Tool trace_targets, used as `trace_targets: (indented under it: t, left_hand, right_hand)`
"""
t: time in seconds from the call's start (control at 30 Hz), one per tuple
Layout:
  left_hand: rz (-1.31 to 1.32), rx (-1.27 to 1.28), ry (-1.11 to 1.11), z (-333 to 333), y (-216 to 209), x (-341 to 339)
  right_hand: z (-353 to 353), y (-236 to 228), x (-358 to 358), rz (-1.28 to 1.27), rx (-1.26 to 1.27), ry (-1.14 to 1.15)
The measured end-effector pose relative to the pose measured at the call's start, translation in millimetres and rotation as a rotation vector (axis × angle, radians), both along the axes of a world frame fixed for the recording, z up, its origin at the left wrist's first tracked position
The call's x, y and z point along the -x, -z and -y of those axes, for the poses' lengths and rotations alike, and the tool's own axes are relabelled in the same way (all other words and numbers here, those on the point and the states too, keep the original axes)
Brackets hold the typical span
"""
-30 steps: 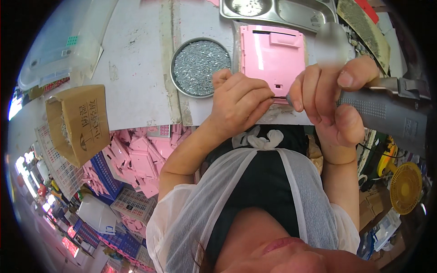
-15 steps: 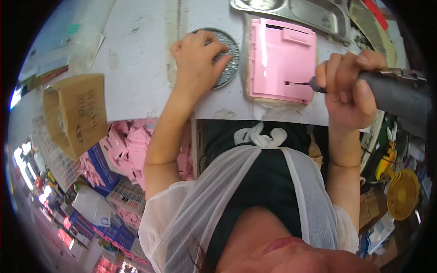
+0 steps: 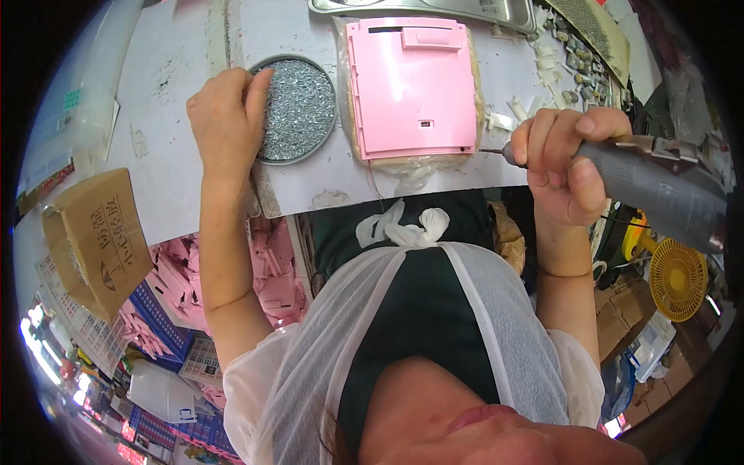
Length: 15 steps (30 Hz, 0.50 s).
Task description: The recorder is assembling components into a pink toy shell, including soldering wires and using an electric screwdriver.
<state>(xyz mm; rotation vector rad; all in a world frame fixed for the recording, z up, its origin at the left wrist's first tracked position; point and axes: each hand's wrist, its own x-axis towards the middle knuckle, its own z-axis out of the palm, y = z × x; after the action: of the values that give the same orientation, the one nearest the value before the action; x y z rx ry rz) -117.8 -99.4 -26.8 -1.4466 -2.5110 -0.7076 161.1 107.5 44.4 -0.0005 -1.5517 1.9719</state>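
My right hand (image 3: pixel 566 159) is wrapped round a grey power screwdriver (image 3: pixel 659 182), held nearly level. Its thin bit points left and ends by the lower right corner of a pink plastic panel (image 3: pixel 411 89); whether it touches cannot be made out. The panel lies on a padded, plastic-wrapped block (image 3: pixel 415 164) and has a small square hole in its lower middle. To the left stands a round dish (image 3: pixel 298 112) full of small silvery screws. My left hand (image 3: pixel 227 120) is closed at the dish's left rim, fingers curled under; what they hold, if anything, is hidden.
Beyond the panel lies a metal tray (image 3: pixel 434 9). Small white and metal parts (image 3: pixel 570 66) are scattered at the right. A cardboard box (image 3: pixel 112 240) sits at the table's left edge, above pink parts (image 3: pixel 182 271) in crates. A yellow fan (image 3: pixel 678 279) stands at the right.
The view has shifted, so the table appears further left. My left hand has gone from over the screws to the rim and closed. The bit has moved from near the square hole to the corner.
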Motion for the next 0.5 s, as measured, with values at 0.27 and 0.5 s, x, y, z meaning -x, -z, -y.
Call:
trace_targets:
  t: [0.27, 0.5]
  left_hand:
    - [0.423, -0.198, 0.525, -42, -28, -111]
    - [0.495, -0.225, 0.552, -56, -9, -129]
  right_hand:
    - [5, 19, -8, 0.040, -0.085, 0.021]
    - [18, 23, -4, 0.162, -0.165, 0.066]
